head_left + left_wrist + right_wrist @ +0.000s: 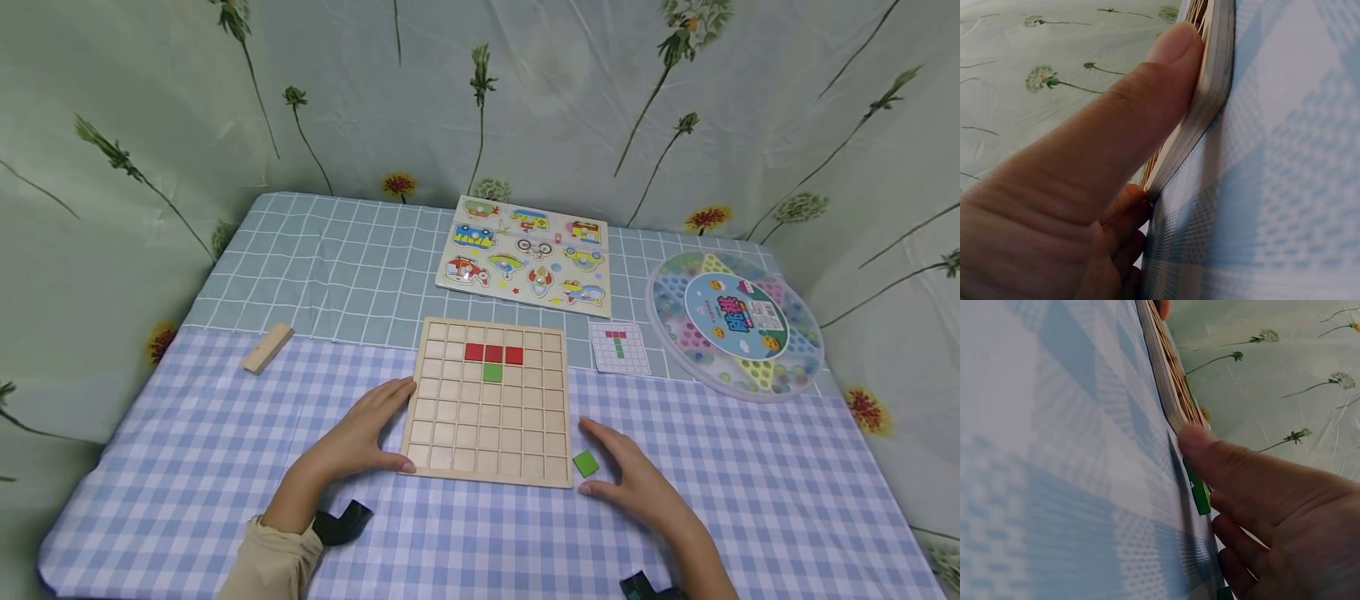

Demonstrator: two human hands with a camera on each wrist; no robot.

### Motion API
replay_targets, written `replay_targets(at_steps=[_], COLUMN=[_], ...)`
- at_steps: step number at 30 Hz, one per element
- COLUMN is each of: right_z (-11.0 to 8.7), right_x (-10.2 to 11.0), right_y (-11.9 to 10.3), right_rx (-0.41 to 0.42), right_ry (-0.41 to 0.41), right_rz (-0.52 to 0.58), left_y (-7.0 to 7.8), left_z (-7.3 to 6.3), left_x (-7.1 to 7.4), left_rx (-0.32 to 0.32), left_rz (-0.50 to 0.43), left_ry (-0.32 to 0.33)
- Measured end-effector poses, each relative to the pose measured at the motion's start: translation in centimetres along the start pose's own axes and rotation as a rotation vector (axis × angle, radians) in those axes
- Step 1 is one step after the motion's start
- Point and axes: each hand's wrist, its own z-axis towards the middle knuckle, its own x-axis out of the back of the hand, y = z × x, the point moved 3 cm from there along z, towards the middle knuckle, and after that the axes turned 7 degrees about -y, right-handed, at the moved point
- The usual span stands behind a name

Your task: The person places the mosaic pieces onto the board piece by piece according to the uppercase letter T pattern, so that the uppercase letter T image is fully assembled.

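A wooden grid board (455, 435) lies flat on the checked cloth. Three red squares (493, 355) sit in a row in its upper cells, and one green square (492, 372) is below the middle one. My left hand (358, 432) rests at the board's left side, the thumb (1175, 47) on the near corner and the fingers against the left edge. Beyond the right edge, a loose green square (586, 463) lies on the cloth. My right hand (637, 479) is spread around it, thumb and forefinger apart on either side, without gripping it in the head view.
A small card (619, 348) with a red and green T pattern lies right of the board. Behind stands a vehicle picture puzzle (525, 257). A round Chinese checkers set (735, 325) is at the right, a wooden block (267, 347) at the left.
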Motion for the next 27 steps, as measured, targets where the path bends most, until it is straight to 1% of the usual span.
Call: replay_targets(at_steps=[5, 13, 19, 27], right_z=[-0.07, 0.02, 0.09, 0.11], right_x=[-0.02, -0.04, -0.05, 0.15], right_y=[0.16, 0.2, 0.18, 0.2], right_rx=[0.033, 0.07, 0.059, 0.034], right_ry=[-0.005, 0.008, 0.005, 0.021], right_rz=[-0.045, -0.081, -0.069, -0.044], left_y=[0.0, 0.05, 0.12, 0.01], left_z=[-0.01, -0.07, -0.1, -0.07], left_x=[-0.01, 0.02, 0.06, 0.04], left_rx=[-0.001, 0.001, -0.001, -0.005], left_rz=[-0.002, -0.006, -0.006, 0.001], left_ry=[0.002, 0.002, 0.002, 0.005])
